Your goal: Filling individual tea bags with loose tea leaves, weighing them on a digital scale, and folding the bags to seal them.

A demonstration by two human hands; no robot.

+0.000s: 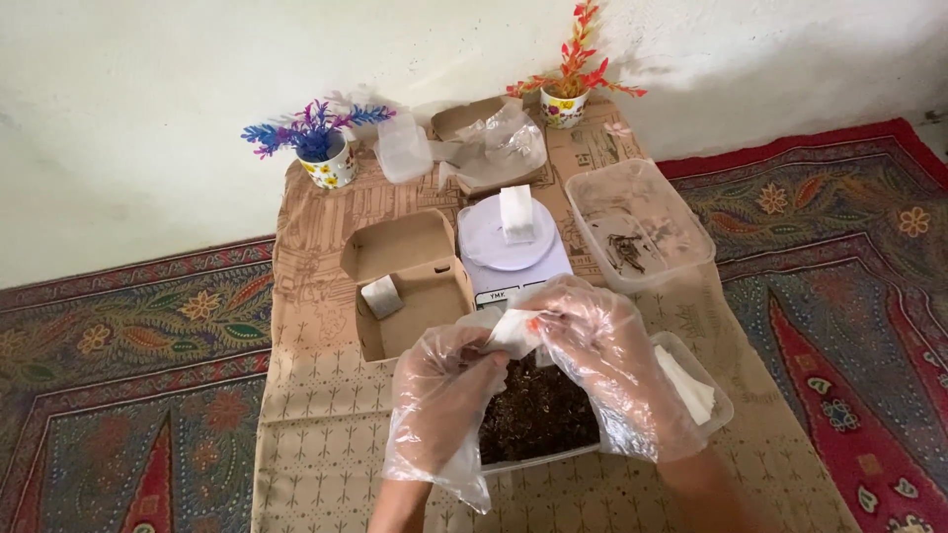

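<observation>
Patterned cloth; gloved hands, left hand (444, 390), right hand (602, 355), pinch white sachet (515, 331).

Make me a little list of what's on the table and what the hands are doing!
left hand: in a clear plastic glove, pinching a small white pouch
right hand: gloved too, holding the same pouch
under the hands: clear tub of dark crumbly stuff
scale: white, a small white pouch on top
cardboard box: open, one pouch inside
back of table: two flower pots
</observation>
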